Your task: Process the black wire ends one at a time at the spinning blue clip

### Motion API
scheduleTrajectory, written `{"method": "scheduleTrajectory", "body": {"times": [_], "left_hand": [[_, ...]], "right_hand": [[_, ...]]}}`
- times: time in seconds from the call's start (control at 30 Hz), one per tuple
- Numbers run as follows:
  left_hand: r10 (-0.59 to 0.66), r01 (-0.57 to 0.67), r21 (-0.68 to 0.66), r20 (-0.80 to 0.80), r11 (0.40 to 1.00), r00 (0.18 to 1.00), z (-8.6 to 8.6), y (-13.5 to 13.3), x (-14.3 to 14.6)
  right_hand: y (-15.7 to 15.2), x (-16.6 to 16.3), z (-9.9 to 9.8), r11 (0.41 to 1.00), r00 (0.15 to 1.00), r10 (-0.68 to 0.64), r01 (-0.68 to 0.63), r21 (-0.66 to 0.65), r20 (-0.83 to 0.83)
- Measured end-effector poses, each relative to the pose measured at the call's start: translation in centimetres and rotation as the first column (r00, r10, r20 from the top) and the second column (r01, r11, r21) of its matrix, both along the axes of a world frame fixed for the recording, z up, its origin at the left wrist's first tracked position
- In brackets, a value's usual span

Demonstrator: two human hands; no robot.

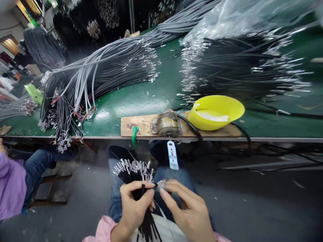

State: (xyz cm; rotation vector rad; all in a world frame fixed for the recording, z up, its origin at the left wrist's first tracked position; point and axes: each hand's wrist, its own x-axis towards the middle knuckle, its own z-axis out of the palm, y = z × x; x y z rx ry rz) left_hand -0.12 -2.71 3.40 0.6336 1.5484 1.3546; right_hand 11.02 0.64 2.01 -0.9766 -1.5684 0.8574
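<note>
My left hand [136, 201] is closed round a bundle of black cables [148, 223] that stands over my lap. Shiny silvery ends [132, 166] fan out at the top of the bundle. Between the left thumb and forefinger one cable is pinched, its end pointing right. The fingertips of my right hand [188, 208] close on that cable's silvery end [160, 183], largely covered by the fingers. Just beyond the hands, a light blue clip-shaped piece [172, 156] hangs from a small motor [168, 123] at the bench edge.
The motor sits on a wooden board [128, 126] with a green hook [135, 134] and a yellow bowl [217, 112] holding white material. Black cables [234, 67] and grey cables [111, 50] lie on the green bench [121, 95]. A person in purple [11, 185] sits at left.
</note>
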Motion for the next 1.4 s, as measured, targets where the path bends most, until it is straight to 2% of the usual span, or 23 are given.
{"method": "scheduleTrajectory", "body": {"times": [0.17,0.37,0.53,0.77,0.87,0.97,1.07,1.17,1.23,1.27,1.3,1.33,1.4], "left_hand": [[0.038,-0.035,0.061,-0.051,0.998,0.998,-1.0,-0.2,-0.1],[-0.011,0.028,0.099,-0.165,0.995,0.986,-1.0,-0.2,-0.2],[-0.03,0.058,0.094,-0.276,0.994,0.961,-1.2,-0.2,0.0],[-0.158,0.179,0.005,-0.444,0.984,0.882,-0.9,0.1,-0.3],[-0.161,0.177,-0.008,-0.463,0.984,0.872,-0.6,0.3,-0.3],[-0.106,0.132,0.036,-0.415,0.991,0.904,-0.5,0.2,-0.1],[-0.088,0.119,0.073,-0.339,0.99,0.937,-0.7,0.2,-0.2],[-0.231,0.255,0.074,-0.245,0.964,0.942,-1.2,0.5,-1.0],[-0.385,0.396,0.043,-0.16,0.917,0.909,-1.4,0.5,-1.5],[-0.419,0.424,0.012,-0.132,0.905,0.898,-1.4,0.5,-1.6],[-0.413,0.416,-0.001,-0.112,0.91,0.904,-1.3,0.4,-1.5],[-0.301,0.303,0.004,-0.112,0.953,0.947,-1.3,0.3,-1.4],[-0.162,0.163,0.005,-0.088,0.987,0.983,-1.1,0.0,-1.0]], "right_hand": [[-0.3,0.4,-0.1,0.998,0.999,0.027,-0.028,0.055,0.019],[-0.1,1.0,-0.4,0.98,0.982,-0.182,0.177,-0.088,-0.049],[0.3,0.8,-0.7,0.985,0.992,-0.086,0.071,-0.158,-0.094],[0.8,1.0,-0.4,0.982,0.996,0.005,-0.023,-0.189,-0.095],[1.1,1.4,-0.2,0.96,0.995,0.038,-0.061,-0.275,-0.089],[1.3,1.9,-0.5,0.878,0.98,0.118,-0.18,-0.443,-0.163],[1.6,2.0,-1.2,0.737,0.928,0.158,-0.337,-0.585,-0.336],[1.9,1.6,-2.2,0.56,0.827,0.149,-0.523,-0.643,-0.543],[1.9,1.1,-2.6,0.489,0.77,0.133,-0.598,-0.635,-0.624],[1.9,0.9,-2.7,0.499,0.765,0.119,-0.598,-0.628,-0.634],[1.9,0.8,-2.7,0.544,0.776,0.099,-0.566,-0.619,-0.623],[1.9,0.8,-2.6,0.615,0.798,0.073,-0.509,-0.602,-0.599],[1.8,1.2,-2.2,0.775,0.832,0.054,-0.383,-0.503,-0.552]]}}
